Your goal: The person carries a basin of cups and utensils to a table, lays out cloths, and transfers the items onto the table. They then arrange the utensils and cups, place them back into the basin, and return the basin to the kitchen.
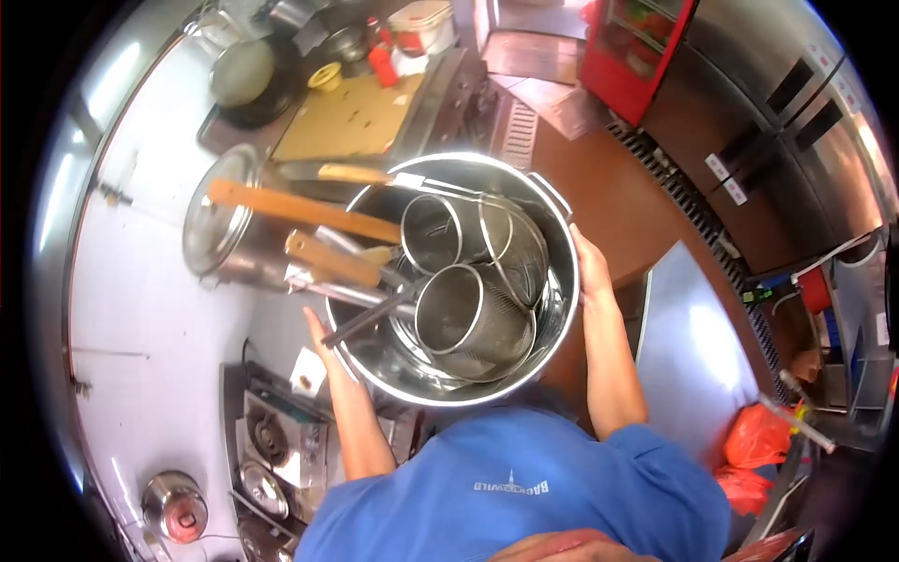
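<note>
A large round steel pot point(562, 323) is held up in front of my body, between my two hands. My left hand point(330, 348) lies against its rim on the left side of the view. On the right side, my right hand point(590, 265) grips the rim, its fingers partly hidden by the pot wall. Inside the pot are mesh strainer baskets, one upright at the front point(449, 309) and another behind it point(432, 234), with a wider mesh strainer point(518, 248) beside them. Wooden handles point(309, 211) stick out over the left rim.
A lidded steel pot point(225, 220) stands left of the held pot. Gas burners point(269, 436) are at the lower left. Behind are a yellow board point(346, 117), a red bottle point(382, 66) and a red-framed cabinet point(623, 66). A metal table point(698, 328) and red bags point(757, 436) are right.
</note>
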The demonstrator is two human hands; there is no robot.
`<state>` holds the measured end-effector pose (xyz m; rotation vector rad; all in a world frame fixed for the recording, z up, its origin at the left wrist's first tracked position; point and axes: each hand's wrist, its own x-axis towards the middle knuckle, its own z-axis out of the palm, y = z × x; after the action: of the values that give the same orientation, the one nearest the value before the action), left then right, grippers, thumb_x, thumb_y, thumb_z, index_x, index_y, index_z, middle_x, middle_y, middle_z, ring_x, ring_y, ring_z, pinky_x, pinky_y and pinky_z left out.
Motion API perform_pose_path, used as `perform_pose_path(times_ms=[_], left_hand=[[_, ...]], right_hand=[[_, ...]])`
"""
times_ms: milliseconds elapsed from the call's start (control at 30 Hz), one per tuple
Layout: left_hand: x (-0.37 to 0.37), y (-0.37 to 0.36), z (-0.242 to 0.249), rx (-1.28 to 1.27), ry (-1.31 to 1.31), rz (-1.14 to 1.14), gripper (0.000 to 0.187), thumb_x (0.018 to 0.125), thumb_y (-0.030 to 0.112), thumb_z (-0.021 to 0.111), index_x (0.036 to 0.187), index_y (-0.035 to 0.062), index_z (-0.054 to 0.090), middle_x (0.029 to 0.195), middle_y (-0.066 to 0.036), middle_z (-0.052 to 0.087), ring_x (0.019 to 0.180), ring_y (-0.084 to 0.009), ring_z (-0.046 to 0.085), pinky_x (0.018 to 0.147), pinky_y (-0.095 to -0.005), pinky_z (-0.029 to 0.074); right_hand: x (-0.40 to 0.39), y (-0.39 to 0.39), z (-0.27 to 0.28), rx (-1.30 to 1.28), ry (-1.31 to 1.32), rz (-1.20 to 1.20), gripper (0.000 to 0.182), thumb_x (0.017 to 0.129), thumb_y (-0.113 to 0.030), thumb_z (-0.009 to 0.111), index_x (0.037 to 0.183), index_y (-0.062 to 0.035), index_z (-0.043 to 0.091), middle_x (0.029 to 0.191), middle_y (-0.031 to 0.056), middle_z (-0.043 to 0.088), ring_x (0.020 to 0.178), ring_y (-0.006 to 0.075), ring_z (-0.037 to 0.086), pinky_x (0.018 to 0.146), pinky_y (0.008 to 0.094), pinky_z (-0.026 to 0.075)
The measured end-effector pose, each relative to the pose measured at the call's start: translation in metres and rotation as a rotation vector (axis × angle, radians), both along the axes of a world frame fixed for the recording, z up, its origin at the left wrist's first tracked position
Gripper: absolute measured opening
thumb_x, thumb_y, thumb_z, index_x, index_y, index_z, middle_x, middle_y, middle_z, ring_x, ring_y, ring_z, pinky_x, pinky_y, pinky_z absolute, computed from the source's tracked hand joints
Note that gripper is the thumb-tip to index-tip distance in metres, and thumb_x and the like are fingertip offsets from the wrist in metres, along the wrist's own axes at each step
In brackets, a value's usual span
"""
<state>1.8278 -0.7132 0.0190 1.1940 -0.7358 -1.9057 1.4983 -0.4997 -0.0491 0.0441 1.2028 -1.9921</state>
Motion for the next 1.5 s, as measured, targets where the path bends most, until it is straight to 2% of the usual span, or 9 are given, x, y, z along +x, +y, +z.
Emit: perform_pose_path(times_ms=[200, 400, 467, 633, 867, 1200, 1400, 1467, 1500], left_hand=[[-0.197, -0.074, -0.032, -0.094, 0.253, -0.333, 0.081, 0.093, 0.066, 0.040, 0.129, -0.0048, 0.051, 0.118, -0.020, 0.062, 0.106, -0.0301, 0.061, 0.093, -0.0409, 0.048], [-0.422, -0.158, -0.073, -0.115, 0.200, -0.392, 0.073, 0.093, 0.060, 0.050, 0.129, -0.0039, 0.051, 0.089, -0.007, 0.063, 0.072, -0.0104, 0.059, 0.063, -0.0223, 0.049], [-0.508, -0.183, -0.072, -0.093, 0.149, -0.401, 0.067, 0.094, 0.057, 0.052, 0.126, -0.0013, 0.054, 0.082, -0.003, 0.063, 0.066, -0.0085, 0.057, 0.059, -0.0217, 0.047], [-0.690, -0.253, -0.030, -0.060, 0.051, -0.459, 0.067, 0.091, 0.060, 0.055, 0.125, 0.0014, 0.057, 0.075, 0.000, 0.056, 0.066, -0.0072, 0.047, 0.058, -0.0207, 0.038], [-0.934, -0.386, -0.060, -0.182, -0.024, -0.501, 0.069, 0.089, 0.065, 0.052, 0.119, 0.0039, 0.060, 0.076, -0.002, 0.059, 0.066, -0.0098, 0.053, 0.062, -0.0239, 0.040], [-1.181, -0.597, -0.045, -0.134, 0.232, -0.467, 0.056, 0.092, 0.060, 0.051, 0.111, 0.0091, 0.061, 0.081, 0.000, 0.066, 0.064, -0.0097, 0.057, 0.058, -0.0242, 0.046], [-1.307, -0.765, -0.078, -0.148, 0.059, -0.290, 0.055, 0.093, 0.058, 0.051, 0.113, 0.0080, 0.060, 0.076, 0.001, 0.060, 0.063, -0.0082, 0.052, 0.056, -0.0246, 0.040], [-1.356, -0.829, -0.087, -0.175, -0.001, -0.284, 0.055, 0.091, 0.058, 0.053, 0.115, 0.0083, 0.060, 0.080, -0.003, 0.060, 0.072, -0.0134, 0.054, 0.063, -0.0309, 0.042], [-1.382, -0.859, -0.084, -0.195, -0.007, -0.291, 0.054, 0.091, 0.057, 0.053, 0.113, 0.0081, 0.061, 0.079, -0.002, 0.060, 0.072, -0.0136, 0.053, 0.064, -0.0304, 0.042]], right_hand=[[-0.163, 0.008, 0.021, -0.083, -0.026, -0.269, 0.039, 0.097, -0.030, 0.057, 0.115, 0.0039, 0.063, 0.105, 0.0115, 0.068, 0.088, 0.0187, 0.066, 0.078, 0.0303, 0.055], [-0.338, -0.049, 0.008, -0.055, 0.077, -0.320, 0.041, 0.098, -0.027, 0.055, 0.121, 0.0066, 0.060, 0.110, 0.0119, 0.067, 0.093, 0.0196, 0.066, 0.083, 0.0308, 0.054], [-0.408, -0.068, 0.009, -0.023, 0.098, -0.359, 0.041, 0.098, -0.027, 0.054, 0.121, 0.0066, 0.060, 0.111, 0.0118, 0.067, 0.094, 0.0196, 0.066, 0.083, 0.0307, 0.054], [-0.547, -0.124, 0.023, 0.030, 0.103, -0.442, 0.041, 0.099, -0.026, 0.053, 0.122, 0.0068, 0.059, 0.111, 0.0118, 0.067, 0.095, 0.0195, 0.066, 0.084, 0.0306, 0.054], [-0.762, -0.225, 0.002, 0.049, 0.145, -0.516, 0.040, 0.100, -0.026, 0.052, 0.123, 0.0070, 0.059, 0.112, 0.0117, 0.066, 0.096, 0.0194, 0.065, 0.085, 0.0304, 0.054], [-1.086, -0.467, 0.017, -0.216, 0.281, -0.142, 0.041, 0.099, -0.024, 0.049, 0.126, 0.0066, 0.055, 0.118, 0.0142, 0.064, 0.101, 0.0211, 0.063, 0.089, 0.0345, 0.052], [-1.275, -0.668, -0.016, -0.125, 0.279, -0.042, 0.052, 0.098, -0.039, 0.052, 0.120, 0.0074, 0.059, 0.107, 0.0128, 0.068, 0.090, 0.0207, 0.067, 0.081, 0.0328, 0.056], [-1.336, -0.747, -0.021, -0.127, 0.250, 0.004, 0.047, 0.098, -0.036, 0.054, 0.116, 0.0074, 0.061, 0.105, 0.0134, 0.068, 0.088, 0.0208, 0.067, 0.078, 0.0327, 0.056], [-1.370, -0.781, -0.022, -0.255, 0.184, 0.106, 0.040, 0.098, -0.025, 0.050, 0.121, 0.0059, 0.059, 0.115, 0.0176, 0.065, 0.096, 0.0264, 0.066, 0.087, 0.0383, 0.056]])
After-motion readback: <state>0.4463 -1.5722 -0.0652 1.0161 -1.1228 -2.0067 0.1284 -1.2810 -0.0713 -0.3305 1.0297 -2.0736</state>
